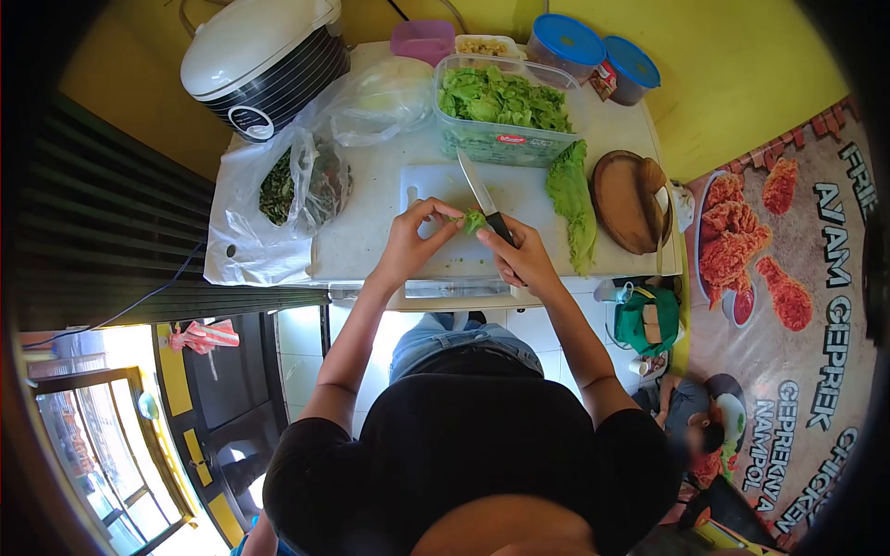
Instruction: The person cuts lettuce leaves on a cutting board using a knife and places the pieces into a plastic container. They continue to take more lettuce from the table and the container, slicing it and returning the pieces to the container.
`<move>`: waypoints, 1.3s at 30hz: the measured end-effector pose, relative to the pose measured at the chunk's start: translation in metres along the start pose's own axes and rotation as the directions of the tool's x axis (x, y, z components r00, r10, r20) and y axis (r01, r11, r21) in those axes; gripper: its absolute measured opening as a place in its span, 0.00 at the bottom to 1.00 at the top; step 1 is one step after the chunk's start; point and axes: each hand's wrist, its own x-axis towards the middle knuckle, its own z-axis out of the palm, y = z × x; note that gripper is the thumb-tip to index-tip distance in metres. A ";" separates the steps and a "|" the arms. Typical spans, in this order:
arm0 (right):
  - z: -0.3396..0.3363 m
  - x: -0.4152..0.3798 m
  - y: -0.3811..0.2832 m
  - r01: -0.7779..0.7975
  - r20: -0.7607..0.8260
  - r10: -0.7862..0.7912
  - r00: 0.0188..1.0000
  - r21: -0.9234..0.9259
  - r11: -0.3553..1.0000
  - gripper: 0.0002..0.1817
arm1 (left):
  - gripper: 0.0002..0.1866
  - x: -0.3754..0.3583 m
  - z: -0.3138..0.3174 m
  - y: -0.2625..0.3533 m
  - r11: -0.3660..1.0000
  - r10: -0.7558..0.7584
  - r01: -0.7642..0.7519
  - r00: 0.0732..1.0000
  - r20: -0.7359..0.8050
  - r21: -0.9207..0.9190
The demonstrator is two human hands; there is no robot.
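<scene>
Above the white cutting board (528, 190), my right hand (524, 252) grips the black handle of a knife (477, 185), its blade pointing up and away. The fingertips of my left hand (415, 236) pinch a small piece of green leaf (474, 221), which also touches my right fingertips. Behind the board stands a clear plastic container (505, 137) full of cut lettuce (501, 97). A long lettuce leaf (573, 208) lies at the board's right edge. A few green bits are scattered on the board below my hands.
A plastic bag with dark green contents (292, 185) lies left, near a rice cooker (264, 56). A wooden mortar (623, 199) stands right. Blue-lidded tubs (565, 42) and a purple container (423, 41) line the back. Another person (686, 408) is at lower right.
</scene>
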 end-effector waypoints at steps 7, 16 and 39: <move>-0.002 0.011 0.010 0.036 -0.028 -0.035 0.999 0.018 0.999 0.16 | 0.09 -0.007 -0.003 0.000 0.994 -0.072 0.071 0.997 -0.011 -0.079; -0.005 0.018 0.015 0.105 -0.174 -0.142 0.974 -0.207 0.973 0.12 | 0.20 -0.009 -0.006 -0.008 0.998 -0.039 0.042 0.995 0.088 -0.038; -0.009 0.035 0.003 0.233 -0.113 -0.415 0.903 -0.682 0.694 0.12 | 0.12 0.016 -0.030 -0.011 0.833 0.315 -0.347 0.938 0.146 0.432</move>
